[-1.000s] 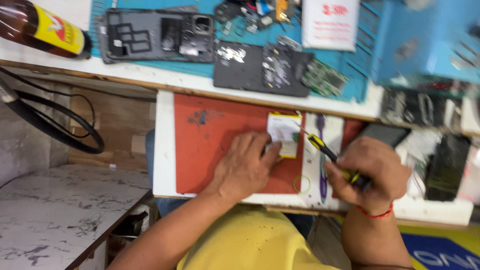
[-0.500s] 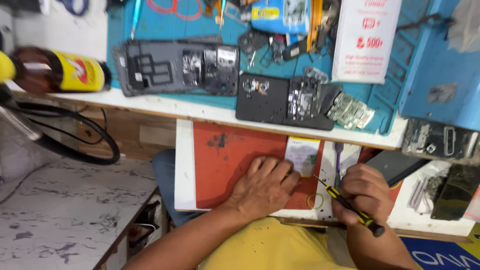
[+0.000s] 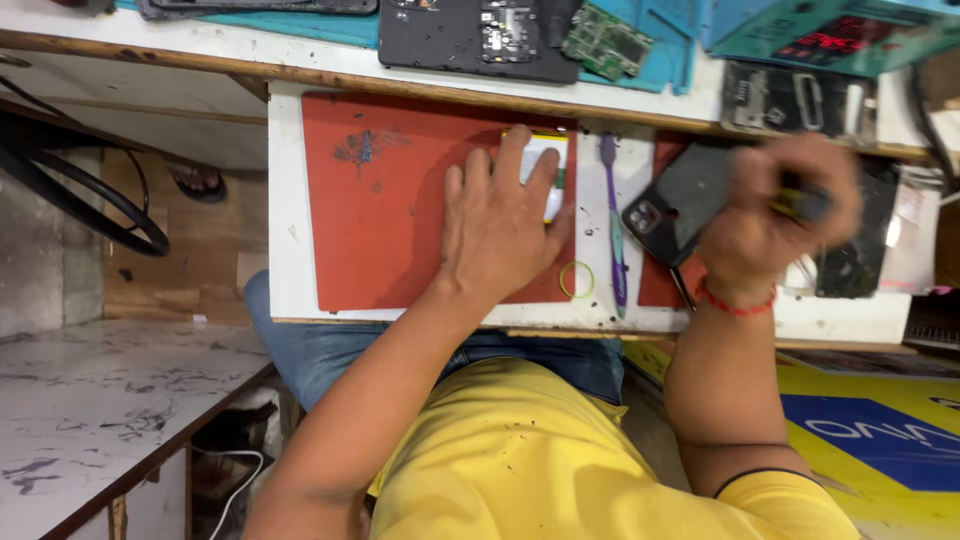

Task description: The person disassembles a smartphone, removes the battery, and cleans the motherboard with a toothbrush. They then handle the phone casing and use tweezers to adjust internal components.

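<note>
two hands work over a pull-out white bench. the left hand lies flat, fingers spread, pressing a yellow-and-white battery at the red mat's far right edge; bare mat lies open leftward. the right hand, blurred, is clenched around a yellow-handled screwdriver, beside a dark phone.

a white, yellow-edged flat battery lies on the red mat, partly covered.
</note>
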